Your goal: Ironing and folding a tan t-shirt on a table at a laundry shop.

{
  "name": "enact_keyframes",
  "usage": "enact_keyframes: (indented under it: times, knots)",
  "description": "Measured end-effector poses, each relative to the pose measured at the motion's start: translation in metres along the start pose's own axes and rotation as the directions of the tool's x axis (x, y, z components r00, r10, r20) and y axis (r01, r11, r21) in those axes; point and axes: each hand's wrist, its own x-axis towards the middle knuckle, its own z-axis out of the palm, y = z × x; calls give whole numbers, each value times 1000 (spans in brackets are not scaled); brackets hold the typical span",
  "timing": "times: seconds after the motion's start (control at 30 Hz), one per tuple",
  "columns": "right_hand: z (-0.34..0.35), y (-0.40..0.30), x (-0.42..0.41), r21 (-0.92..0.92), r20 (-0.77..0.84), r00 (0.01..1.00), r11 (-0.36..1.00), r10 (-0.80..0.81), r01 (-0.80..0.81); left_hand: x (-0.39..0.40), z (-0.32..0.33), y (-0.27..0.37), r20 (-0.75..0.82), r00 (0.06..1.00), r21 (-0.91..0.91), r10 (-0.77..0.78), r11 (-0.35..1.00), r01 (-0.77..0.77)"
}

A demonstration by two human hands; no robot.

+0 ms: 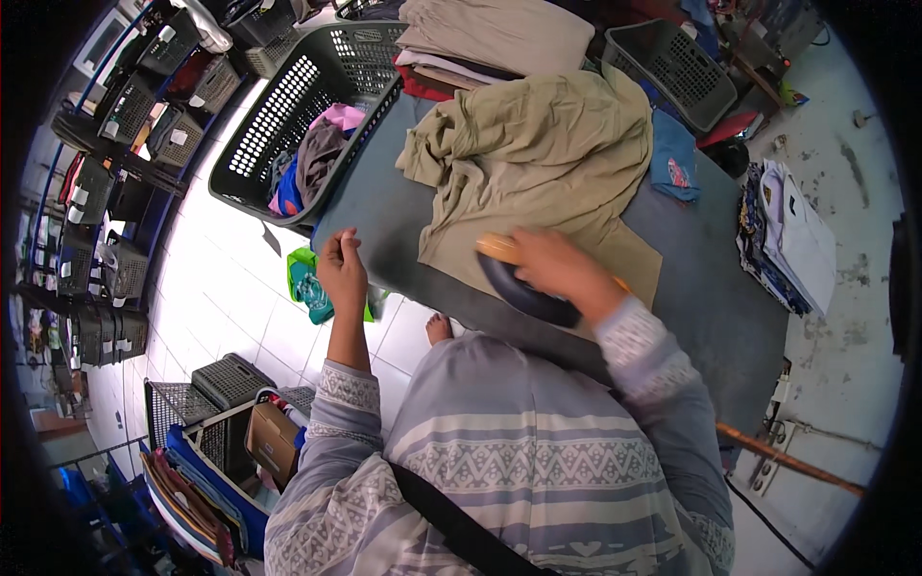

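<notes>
My right hand (558, 270), slightly blurred, grips the orange handle of a dark clothes iron (529, 297). The iron rests over the near part of a khaki cloth garment (536, 180), which lies flat toward me and bunched in folds farther off. Beneath the garment is a grey padded ironing table (709, 288). To the left, my left hand (343, 270) is raised off the table's near-left corner, its fingers curled in against the thumb with nothing visible in them.
A dark perforated laundry basket (248, 162) with crumpled clothes stands left of the table. Folded clothes (497, 32) are stacked at the far end, beside a blue folded garment (673, 155). White and patterned clothes (792, 230) lie to the right. Shelves of baskets (126, 187) line the left.
</notes>
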Motion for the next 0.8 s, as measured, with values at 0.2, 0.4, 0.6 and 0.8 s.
enact_keyframes:
  times: [0.2, 0.4, 0.6, 0.8]
  knots:
    - [-38, 101, -135, -78, -135, 962, 965, 239, -251, 10, 5, -13, 190, 980, 193, -52, 981, 14]
    - [-23, 240, -238, 115, -633, 266, 428, 727, -896, 8, 60, 22, 425, 905, 533, 10, 806, -259]
    - [-49, 181, -220, 145, -818, 53, 294, 573, -945, 7, 94, 9, 595, 803, 422, -33, 863, -278]
    - [-43, 136, -84, 133, -934, 245, 891, 259, -434, -32, 71, 13, 933, 360, -162, 16, 911, 379]
